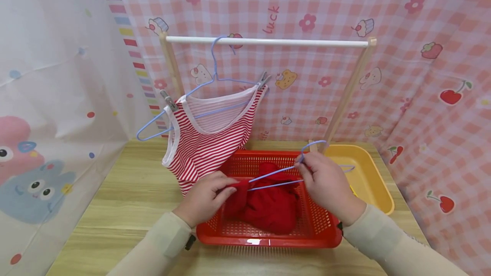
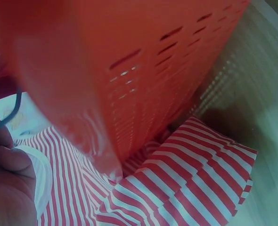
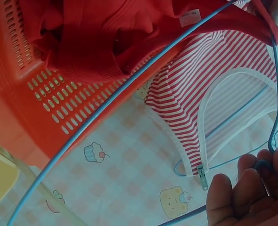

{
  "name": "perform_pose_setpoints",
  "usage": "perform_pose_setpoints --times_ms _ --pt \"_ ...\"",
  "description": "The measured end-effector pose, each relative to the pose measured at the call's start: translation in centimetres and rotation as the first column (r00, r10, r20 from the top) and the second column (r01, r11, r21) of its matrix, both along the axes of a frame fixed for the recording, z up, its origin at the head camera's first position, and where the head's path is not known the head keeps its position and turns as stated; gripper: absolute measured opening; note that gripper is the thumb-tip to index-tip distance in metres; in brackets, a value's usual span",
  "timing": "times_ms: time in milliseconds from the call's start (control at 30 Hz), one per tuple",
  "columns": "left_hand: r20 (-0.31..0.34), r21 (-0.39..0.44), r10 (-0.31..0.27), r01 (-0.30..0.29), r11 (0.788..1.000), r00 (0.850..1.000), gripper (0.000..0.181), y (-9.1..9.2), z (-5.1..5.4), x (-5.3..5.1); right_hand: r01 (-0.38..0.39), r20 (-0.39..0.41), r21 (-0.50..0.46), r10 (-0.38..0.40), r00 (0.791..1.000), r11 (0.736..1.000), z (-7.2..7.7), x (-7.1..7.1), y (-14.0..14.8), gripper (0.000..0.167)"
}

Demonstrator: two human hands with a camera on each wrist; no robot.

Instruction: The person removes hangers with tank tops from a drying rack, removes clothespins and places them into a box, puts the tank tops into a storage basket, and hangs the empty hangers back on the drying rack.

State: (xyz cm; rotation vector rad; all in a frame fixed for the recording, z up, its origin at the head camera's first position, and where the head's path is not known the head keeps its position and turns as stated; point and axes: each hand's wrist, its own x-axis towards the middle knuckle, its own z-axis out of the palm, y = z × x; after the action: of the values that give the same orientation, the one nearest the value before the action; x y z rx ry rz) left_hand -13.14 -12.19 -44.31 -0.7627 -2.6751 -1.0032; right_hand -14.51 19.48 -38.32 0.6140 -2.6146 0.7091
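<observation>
My left hand (image 1: 205, 197) pinches the edge of a red garment (image 1: 272, 218), whose strap loops over one end of a blue wire hanger (image 1: 272, 173). The bulk of the garment lies bunched in a red perforated basket (image 1: 264, 242); a white label (image 3: 190, 18) shows in the right wrist view. My right hand (image 1: 330, 182) grips the hanger just below its hook, above the basket's right side. To the left, a red-and-white striped tank top (image 1: 215, 150) hangs on another blue hanger (image 1: 215, 63), with grey clips (image 1: 169, 100) at its shoulders. Its hem drops beside the basket.
A rack with a white bar (image 1: 291, 42) and wooden posts stands behind the basket. To its right sits a yellow tray (image 1: 377, 182), partly behind my right hand. All stand on a wooden table (image 1: 103, 208), with patterned curtains (image 1: 307, 97) at the back and sides.
</observation>
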Motion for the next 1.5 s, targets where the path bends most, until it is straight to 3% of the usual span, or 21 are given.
perform_pose_setpoints --times_ms 800,1500 --pt "-0.023 -0.081 0.042 -0.043 0.996 0.999 0.016 -0.8 -0.7 0.2 0.022 -0.070 -0.023 -0.023 0.997 1.000 -0.2 -0.5 1.1 0.007" --pt "-0.018 -0.125 0.075 -0.077 0.989 0.997 0.017 -1.1 -1.1 0.2 0.044 -0.057 -0.034 -0.046 0.997 0.998 -0.4 -0.6 1.8 0.007"
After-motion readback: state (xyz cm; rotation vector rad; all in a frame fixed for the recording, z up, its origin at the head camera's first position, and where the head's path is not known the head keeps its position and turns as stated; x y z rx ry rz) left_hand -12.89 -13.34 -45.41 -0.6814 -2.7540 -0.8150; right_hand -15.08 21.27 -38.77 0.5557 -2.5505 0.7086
